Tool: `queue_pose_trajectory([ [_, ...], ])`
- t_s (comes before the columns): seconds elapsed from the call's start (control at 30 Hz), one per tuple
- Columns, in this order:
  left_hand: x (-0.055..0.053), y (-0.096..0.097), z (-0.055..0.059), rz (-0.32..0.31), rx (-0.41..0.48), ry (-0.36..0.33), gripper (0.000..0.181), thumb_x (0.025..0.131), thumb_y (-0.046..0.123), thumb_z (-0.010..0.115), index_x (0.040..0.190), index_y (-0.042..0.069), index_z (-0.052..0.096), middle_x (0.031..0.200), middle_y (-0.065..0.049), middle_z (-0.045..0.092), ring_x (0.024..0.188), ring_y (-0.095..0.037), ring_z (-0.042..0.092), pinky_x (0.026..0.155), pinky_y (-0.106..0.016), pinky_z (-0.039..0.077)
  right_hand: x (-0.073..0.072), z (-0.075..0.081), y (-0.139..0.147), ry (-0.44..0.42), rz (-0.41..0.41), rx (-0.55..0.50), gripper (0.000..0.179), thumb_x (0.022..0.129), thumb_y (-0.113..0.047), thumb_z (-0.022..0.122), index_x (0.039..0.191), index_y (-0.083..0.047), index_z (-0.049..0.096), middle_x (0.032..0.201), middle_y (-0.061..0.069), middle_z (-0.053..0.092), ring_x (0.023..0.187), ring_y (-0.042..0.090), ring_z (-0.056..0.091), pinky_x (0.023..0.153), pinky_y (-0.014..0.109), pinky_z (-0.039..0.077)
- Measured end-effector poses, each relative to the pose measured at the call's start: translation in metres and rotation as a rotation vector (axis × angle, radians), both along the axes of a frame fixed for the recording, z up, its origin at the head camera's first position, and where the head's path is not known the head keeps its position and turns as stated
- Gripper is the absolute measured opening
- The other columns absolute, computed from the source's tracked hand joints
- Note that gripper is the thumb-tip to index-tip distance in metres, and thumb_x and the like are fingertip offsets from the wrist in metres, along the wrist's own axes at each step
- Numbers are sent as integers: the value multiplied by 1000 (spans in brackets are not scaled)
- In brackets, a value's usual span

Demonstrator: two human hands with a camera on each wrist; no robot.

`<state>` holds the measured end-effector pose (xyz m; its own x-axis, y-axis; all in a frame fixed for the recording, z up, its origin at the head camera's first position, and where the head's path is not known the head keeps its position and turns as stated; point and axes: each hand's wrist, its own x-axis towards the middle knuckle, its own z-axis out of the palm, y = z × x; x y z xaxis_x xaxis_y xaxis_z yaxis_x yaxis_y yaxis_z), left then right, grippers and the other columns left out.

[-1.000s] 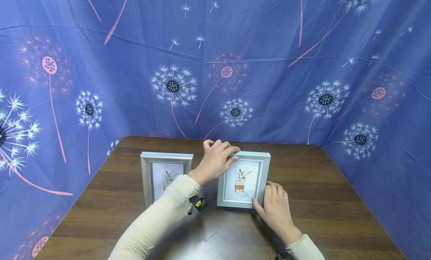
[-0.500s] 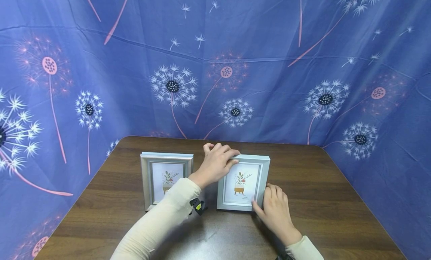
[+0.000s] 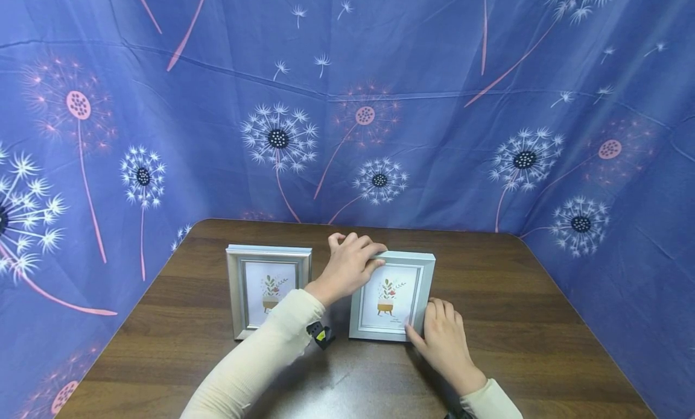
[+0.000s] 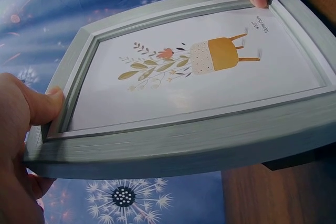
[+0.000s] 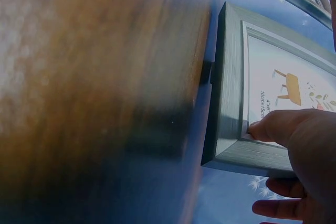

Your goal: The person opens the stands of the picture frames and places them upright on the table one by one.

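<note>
A pale grey-green picture frame [image 3: 366, 330] is held nearly upright at the middle of the table, its flowerpot print facing me. My left hand [image 3: 347, 268] grips its upper left corner, thumb on the front and fingers behind, as the left wrist view shows. At the lower right corner my right hand [image 3: 446, 340] pinches the frame, its thumb [image 5: 275, 124] over the front moulding. Whether the bottom edge bears fully on the wood is hard to tell. A silvery champagne picture frame [image 3: 237, 286] with a like print stands to the left, partly hidden by my left sleeve.
The brown wooden table [image 3: 516, 310] runs back to a blue dandelion-print cloth [image 3: 434, 135] that hangs behind it and along both sides. A dark wrist camera mount [image 3: 321, 333] sits by my left wrist, between the two frames.
The grey-green picture frame has come down slightly and its top has tipped a little back, both hands moving with it. The champagne picture frame has stayed put.
</note>
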<state>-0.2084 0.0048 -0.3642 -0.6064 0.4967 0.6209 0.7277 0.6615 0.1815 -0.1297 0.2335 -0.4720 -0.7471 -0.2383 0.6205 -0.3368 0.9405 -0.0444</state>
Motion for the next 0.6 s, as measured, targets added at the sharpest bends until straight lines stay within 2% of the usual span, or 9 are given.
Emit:
queue_pose_trajectory([
  [0.27, 1, 1, -5, 1, -4, -2, 22, 94, 29, 69, 112, 18, 72, 97, 5, 65, 87, -17, 51, 93, -52, 28, 2, -2, 1, -3, -8, 32, 61, 74, -37, 77, 99, 14, 55, 97, 27, 56, 92, 43, 52, 71, 53, 43],
  [0.6, 3, 3, -6, -6, 17, 10, 21, 93, 27, 69, 111, 17, 72, 97, 5, 64, 88, -17, 52, 92, -52, 29, 2, 2, 0, -51, -30, 50, 64, 72, -36, 83, 102, 14, 56, 99, 26, 58, 95, 42, 52, 73, 53, 43],
])
